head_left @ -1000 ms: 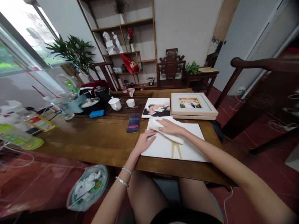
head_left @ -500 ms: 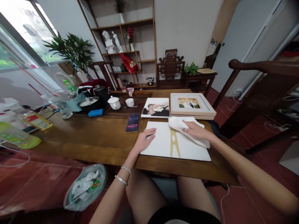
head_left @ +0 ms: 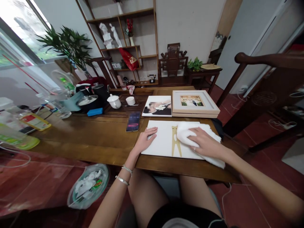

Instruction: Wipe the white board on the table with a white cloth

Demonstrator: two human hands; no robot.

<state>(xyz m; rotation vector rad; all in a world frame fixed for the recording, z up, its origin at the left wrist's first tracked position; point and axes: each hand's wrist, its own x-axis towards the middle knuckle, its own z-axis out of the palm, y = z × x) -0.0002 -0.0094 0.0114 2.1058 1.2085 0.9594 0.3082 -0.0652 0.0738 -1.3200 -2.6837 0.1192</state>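
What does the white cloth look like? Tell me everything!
The white cloth is plain and looks soft and thick, perhaps like towelling. It is bunched up at its left end and spreads flatter to the right, with a loose corner toward the person. It lies on the right part of the white board, spilling past its right edge over the wooden table. The right hand holds it from above.

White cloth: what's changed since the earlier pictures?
The right hand has carried the white cloth rightward across the white panel, so that it now overhangs the right edge and has bared the upper part of the gold-coloured A-shaped piece. Nothing was let go. The left hand stayed on the panel's left side; the phone stayed put.
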